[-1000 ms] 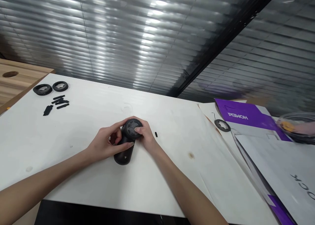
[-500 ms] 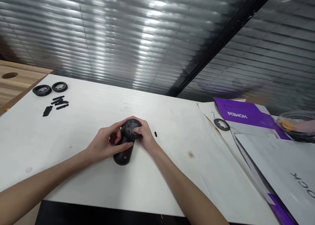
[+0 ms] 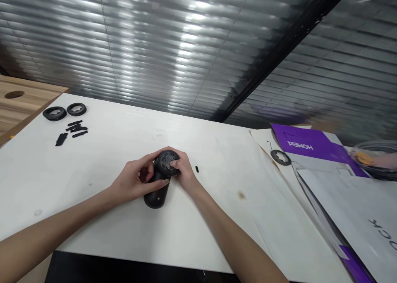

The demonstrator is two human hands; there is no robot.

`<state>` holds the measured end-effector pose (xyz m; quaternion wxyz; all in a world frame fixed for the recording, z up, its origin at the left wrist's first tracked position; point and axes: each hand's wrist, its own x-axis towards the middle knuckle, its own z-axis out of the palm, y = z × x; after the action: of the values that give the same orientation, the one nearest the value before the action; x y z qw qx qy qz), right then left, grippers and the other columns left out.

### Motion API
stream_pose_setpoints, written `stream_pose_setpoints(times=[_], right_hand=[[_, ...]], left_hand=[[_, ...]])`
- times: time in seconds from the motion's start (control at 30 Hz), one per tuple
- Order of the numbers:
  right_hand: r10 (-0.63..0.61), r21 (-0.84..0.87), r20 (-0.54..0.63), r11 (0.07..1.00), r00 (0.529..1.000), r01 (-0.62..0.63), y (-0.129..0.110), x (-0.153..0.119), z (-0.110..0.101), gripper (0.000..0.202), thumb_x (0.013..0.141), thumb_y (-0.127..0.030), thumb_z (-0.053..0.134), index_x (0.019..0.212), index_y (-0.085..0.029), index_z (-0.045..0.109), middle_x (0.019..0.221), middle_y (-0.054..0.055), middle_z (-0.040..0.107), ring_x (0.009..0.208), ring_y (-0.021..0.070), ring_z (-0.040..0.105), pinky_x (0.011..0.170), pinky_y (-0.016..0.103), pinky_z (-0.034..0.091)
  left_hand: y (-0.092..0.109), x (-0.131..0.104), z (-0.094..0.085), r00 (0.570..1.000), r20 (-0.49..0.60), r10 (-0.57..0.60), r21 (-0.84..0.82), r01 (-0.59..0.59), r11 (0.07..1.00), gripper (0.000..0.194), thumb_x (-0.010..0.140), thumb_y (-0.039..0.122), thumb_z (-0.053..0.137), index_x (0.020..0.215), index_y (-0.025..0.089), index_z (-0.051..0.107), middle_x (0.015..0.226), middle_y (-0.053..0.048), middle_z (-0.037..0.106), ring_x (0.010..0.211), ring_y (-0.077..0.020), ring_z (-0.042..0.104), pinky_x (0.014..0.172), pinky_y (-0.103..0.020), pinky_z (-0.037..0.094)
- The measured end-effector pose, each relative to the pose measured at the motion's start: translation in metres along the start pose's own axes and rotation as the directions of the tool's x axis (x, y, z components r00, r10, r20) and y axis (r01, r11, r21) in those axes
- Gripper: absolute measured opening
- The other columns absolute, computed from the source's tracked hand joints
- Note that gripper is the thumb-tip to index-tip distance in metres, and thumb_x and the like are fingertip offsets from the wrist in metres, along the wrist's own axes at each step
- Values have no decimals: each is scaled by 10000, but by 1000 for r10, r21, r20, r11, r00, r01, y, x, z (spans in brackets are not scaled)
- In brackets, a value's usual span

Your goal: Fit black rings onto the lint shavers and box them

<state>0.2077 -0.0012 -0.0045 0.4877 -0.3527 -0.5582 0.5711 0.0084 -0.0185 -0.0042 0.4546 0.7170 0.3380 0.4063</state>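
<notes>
A black handheld device (image 3: pixel 157 192) with a round metal mesh head stands between my hands, its lower body toward me. My left hand (image 3: pixel 133 179) grips it from the left, thumb across the body just under the head. From the right, my right hand (image 3: pixel 183 170) wraps round the head, with the thumb lying on the mesh. The far fingers of that hand are partly hidden behind the head. Just right of my right hand lies a small black piece (image 3: pixel 197 169) on the white table (image 3: pixel 124 233).
Two black rings (image 3: pixel 76 109) and several flat black pieces (image 3: pixel 80 128) lie at the far left. On the right are another black ring (image 3: pixel 281 157), a purple box (image 3: pixel 310 144) and a white sheet (image 3: pixel 350 204). Another person's hand (image 3: pixel 386 160) is by a cable coil at the right edge.
The view has shifted very slightly. Both hands keep the same hold on the device, and the right thumb has moved a little on the mesh.
</notes>
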Motion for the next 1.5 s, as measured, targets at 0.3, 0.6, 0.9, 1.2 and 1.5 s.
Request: stream_pose_setpoints(times=[0.3, 0.6, 0.9, 1.2, 1.5], right_hand=[[-16, 3, 7, 1000, 1000, 16, -3, -1, 2, 293, 730, -341, 561, 896, -189, 747, 858, 51, 719, 824, 243, 619, 753, 354, 466], [2, -24, 0, 1000, 1000, -2, -7, -2, 4, 290, 720, -331, 571, 903, -184, 742, 848, 45, 717, 823, 239, 625, 774, 358, 474], [-2, -35, -16, 999, 1000, 2, -9, -2, 5, 285, 721, -348, 560, 880, -192, 737, 840, 51, 717, 807, 243, 614, 777, 369, 476], [7, -39, -12, 999, 1000, -8, -8, -3, 5, 285, 729, -339, 565, 888, -187, 747, 849, 53, 721, 824, 244, 626, 777, 364, 478], [-8, 79, 102, 997, 995, -1, -2, -1, 1, 517, 808, -436, 560, 1208, -178, 764, 1100, 113, 802, 1086, 341, 725, 1045, 486, 534]], left_hand=[[-1, -2, 0, 1000, 5, -19, -10, 19, 1000, 685, 910, 277, 829, 1559, 203, 623, 703, 91, 502, 581, -72, 452, 556, -189, 438], [-2, -1, -1, 1000, 4, -1, -7, 1, 1000, 658, 920, 285, 827, 1543, 216, 629, 705, 87, 503, 593, -73, 465, 528, -175, 400], [0, 0, 0, 999, 14, -35, -28, 36, 999, 656, 909, 295, 829, 1528, 205, 633, 698, 87, 501, 595, -81, 472, 541, -187, 421], [3, 0, 0, 997, 25, -76, -38, 77, 996, 661, 896, 301, 827, 1520, 201, 632, 700, 87, 501, 602, -91, 478, 553, -207, 421], [5, 6, -5, 992, 46, -117, -7, 118, 993, 677, 834, 361, 857, 1454, 202, 637, 673, 98, 493, 584, -100, 470, 574, -236, 414]])
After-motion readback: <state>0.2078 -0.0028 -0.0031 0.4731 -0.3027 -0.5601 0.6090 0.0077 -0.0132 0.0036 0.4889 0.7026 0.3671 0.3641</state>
